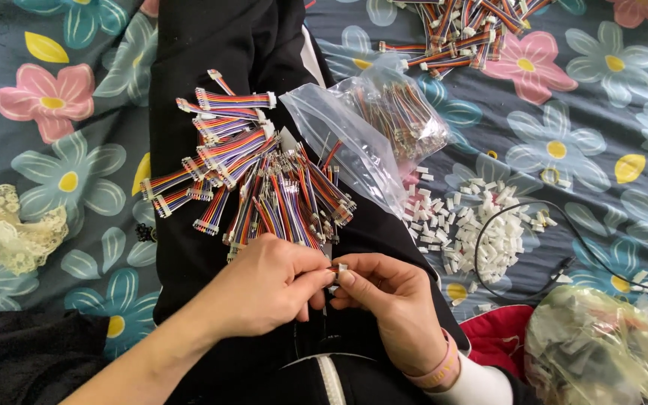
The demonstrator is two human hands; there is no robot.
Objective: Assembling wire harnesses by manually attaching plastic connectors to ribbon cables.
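1. Nearest the camera, the left hand (264, 289) and the right hand (388, 304) meet over a lap clothed in black fabric (211, 45). A pink band (435, 370) circles the right wrist above a white cuff.
2. Between the fingertips of both hands sits a small white plastic connector (338, 268), blocky and hard-edged. The left thumb and forefinger close on it from the left; the right thumb and forefinger pinch it from the right, with the other fingers curled in. Thin coloured wires run from it up into the left hand's grip.
3. Just beyond the knuckles, touching the left hand, lies a fanned heap of ribbon cables (264, 176): flat, striped strands in red, blue, yellow and purple, each ended in a white plug. It rests on the black fabric.
4. To the right of the heap, a clear, crinkled plastic bag (346, 139) holds more cables.
5. Further right, a loose pile of white connector housings (474, 225) lies on the bedsheet (586, 127), which is grey-blue, soft and printed with flowers. A thin black cord (571, 225) loops around the pile.
6. At the lower right edge sits another filmy bag (601, 349), its contents unclear.
7. Far at the top edge lies a second heap of cables (466, 30).
8. At the left, cream lace (16, 229) rests on the sheet, well apart from the hands.
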